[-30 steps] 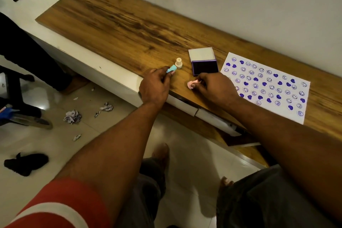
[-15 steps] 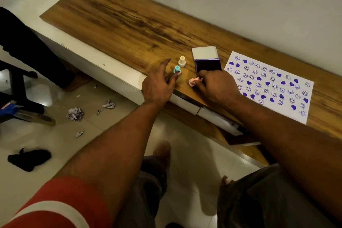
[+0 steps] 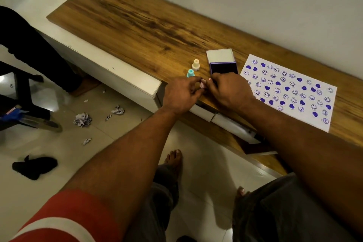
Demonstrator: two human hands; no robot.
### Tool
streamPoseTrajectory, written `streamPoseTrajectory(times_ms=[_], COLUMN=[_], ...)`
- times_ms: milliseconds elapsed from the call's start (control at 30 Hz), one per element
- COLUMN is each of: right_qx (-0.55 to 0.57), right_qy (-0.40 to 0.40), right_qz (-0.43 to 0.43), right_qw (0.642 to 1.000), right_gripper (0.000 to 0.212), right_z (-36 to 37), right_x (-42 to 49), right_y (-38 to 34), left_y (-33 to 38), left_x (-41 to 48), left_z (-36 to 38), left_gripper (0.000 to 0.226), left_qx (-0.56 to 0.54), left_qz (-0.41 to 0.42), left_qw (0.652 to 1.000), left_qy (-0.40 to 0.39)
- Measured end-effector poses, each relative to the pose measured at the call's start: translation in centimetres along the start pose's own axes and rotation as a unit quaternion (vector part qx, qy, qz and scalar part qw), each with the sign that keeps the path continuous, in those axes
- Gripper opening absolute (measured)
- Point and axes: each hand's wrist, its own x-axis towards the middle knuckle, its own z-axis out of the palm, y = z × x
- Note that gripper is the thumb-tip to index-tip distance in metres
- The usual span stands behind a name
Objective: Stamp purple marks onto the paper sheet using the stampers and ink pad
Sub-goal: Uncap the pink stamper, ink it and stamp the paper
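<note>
Both hands are pinching a small pink stamper between them, left hand and right hand meeting just before the open ink pad. It is looking light, rigid and slippery; gripping its narrow neck should suit.

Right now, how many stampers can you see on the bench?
3. The cream stamper and teal stamper stand left of the ink pad; the pink stamper is pinched between both hands, mostly hidden.
</note>
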Motion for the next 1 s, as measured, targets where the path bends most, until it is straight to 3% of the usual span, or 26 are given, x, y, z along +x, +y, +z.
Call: streamPoseTrajectory(times_ms=[100,300,667,900,1000], right_qx=[0.016,-0.064,-0.046,-0.054,-0.101], right_qy=[-0.020,-0.022,0.011,-0.018,-0.028], right_qz=[-0.003,-0.101,0.032,0.047,0.011], right_qw=[1.000,0.993,0.998,0.997,0.994], right_gripper=[0.048,0.041,0.058,0.059,0.057], right_z=[0.1,-0.6,-3.0,-2.9,-3.3], right_x=[0.3,0.7,0.3,0.4,2.0], right_y=[0.1,0.4,5.8,6.2,5.2], left_y=[0.3,-0.1,-0.1,2.6,3.6], left_x=[0.1,0.0,-0.3,1.0,1.7], left_z=[0.4,1.0,1.6,2.4,2.7], left_gripper=[0.042,0.042,0.060,0.063,0.062], left_qx=[-0.046,-0.048,-0.007,0.103,0.094], left_qz=[-0.053,-0.077,-0.048,0.008,-0.032], left_qw=[0.997,0.994,0.999,0.994,0.995], left_qy=[-0.031,-0.063,-0.021,-0.022,-0.031])
